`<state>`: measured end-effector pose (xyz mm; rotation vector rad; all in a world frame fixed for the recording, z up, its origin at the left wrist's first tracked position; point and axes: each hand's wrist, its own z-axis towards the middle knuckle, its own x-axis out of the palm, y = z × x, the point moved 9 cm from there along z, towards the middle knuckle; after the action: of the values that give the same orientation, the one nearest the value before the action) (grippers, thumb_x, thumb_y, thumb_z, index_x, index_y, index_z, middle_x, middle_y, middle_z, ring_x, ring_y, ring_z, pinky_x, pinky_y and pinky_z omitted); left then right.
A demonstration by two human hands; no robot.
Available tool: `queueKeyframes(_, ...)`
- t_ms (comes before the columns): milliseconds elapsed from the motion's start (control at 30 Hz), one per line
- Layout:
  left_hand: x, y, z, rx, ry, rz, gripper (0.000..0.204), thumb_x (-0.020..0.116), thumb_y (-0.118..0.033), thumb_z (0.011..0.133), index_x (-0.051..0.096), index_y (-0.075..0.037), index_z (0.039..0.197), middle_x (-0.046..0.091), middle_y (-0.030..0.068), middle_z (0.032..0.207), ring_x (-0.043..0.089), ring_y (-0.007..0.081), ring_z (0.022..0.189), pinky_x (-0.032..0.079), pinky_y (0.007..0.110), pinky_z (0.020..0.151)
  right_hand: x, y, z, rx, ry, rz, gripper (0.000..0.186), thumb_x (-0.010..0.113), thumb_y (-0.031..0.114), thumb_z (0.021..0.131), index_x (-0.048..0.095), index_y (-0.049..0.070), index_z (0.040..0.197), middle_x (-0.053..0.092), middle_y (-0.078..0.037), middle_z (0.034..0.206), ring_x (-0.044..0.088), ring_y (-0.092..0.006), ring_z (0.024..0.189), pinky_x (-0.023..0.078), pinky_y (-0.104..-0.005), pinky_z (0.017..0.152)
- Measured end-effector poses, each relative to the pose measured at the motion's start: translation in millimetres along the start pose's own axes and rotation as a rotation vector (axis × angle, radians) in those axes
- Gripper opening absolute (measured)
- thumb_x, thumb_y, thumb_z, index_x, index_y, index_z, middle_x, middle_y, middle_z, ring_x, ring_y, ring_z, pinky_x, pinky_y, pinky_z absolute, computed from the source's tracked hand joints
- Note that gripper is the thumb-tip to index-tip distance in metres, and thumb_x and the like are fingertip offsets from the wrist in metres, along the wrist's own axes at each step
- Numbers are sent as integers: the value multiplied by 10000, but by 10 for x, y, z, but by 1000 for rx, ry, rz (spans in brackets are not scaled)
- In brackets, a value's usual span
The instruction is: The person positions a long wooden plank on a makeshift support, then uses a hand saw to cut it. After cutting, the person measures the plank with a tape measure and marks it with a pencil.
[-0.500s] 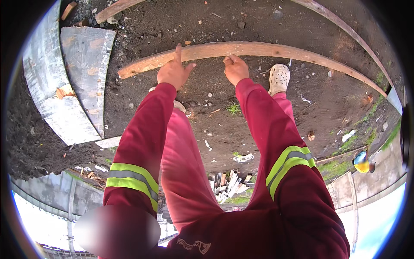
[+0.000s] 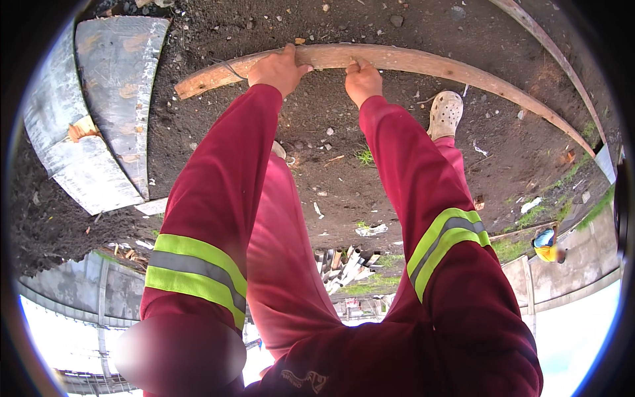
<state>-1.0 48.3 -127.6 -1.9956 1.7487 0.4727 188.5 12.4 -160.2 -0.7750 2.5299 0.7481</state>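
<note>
A long weathered wooden plank (image 2: 430, 62) lies across the dirt, bowed by the lens. My left hand (image 2: 278, 71) grips it left of its middle, index finger at the far edge and thumb out to the right. A thin dark strand (image 2: 230, 68), too small to identify, crosses the plank beside that hand. My right hand (image 2: 362, 83) is closed at the plank's near edge, farther right; what its curled fingertips hold is hidden. My light perforated clog (image 2: 445, 114) stands below the plank on the right.
Worn grey panels (image 2: 112, 99) lie at left beside loose dark soil. Another long board (image 2: 555, 56) runs along the upper right. Scrap pieces (image 2: 344, 268) are heaped behind my legs. A person (image 2: 548, 246) in yellow and blue is far off at right, near a concrete wall (image 2: 582, 261).
The plank and both hands sit higher in the picture. My left hand has shifted right along the plank, and a thin dark strand now shows beside it.
</note>
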Motion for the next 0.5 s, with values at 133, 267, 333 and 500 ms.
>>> queueKeyframes(133, 42, 16, 18, 11, -11, -23, 652, 470, -575, 828, 393, -117, 1286, 623, 201, 971, 618, 352, 911, 507, 446, 755, -25, 38, -21, -28, -24, -14, 362, 413, 276, 879, 571, 23, 1083, 601, -240, 997, 546, -408, 987, 425, -453, 862)
queueKeyframes(267, 54, 26, 33, 7, -10, -23, 646, 473, -575, 825, 400, -117, 1275, 624, 199, 968, 623, 347, 901, 513, 444, 737, -50, 75, -25, -3, -38, -29, 353, 413, 277, 878, 582, 39, 1077, 602, -236, 1000, 550, -406, 981, 426, -453, 859)
queueKeyframes(333, 47, 24, 32, 6, -13, -17, 645, 476, -573, 825, 402, -115, 1272, 625, 200, 963, 625, 345, 897, 515, 443, 732, -57, 85, -32, 21, -46, -39, 349, 415, 275, 876, 584, 44, 1077, 602, -235, 998, 549, -408, 979, 427, -453, 858)
queueKeyframes(500, 67, 28, 36, 17, -6, -36, 637, 476, -562, 831, 406, -105, 1270, 626, 206, 947, 627, 348, 888, 519, 442, 726, -60, 96, -40, 30, -41, -19, 343, 424, 273, 871, 584, 41, 1067, 604, -237, 986, 547, -414, 976, 429, -457, 855)
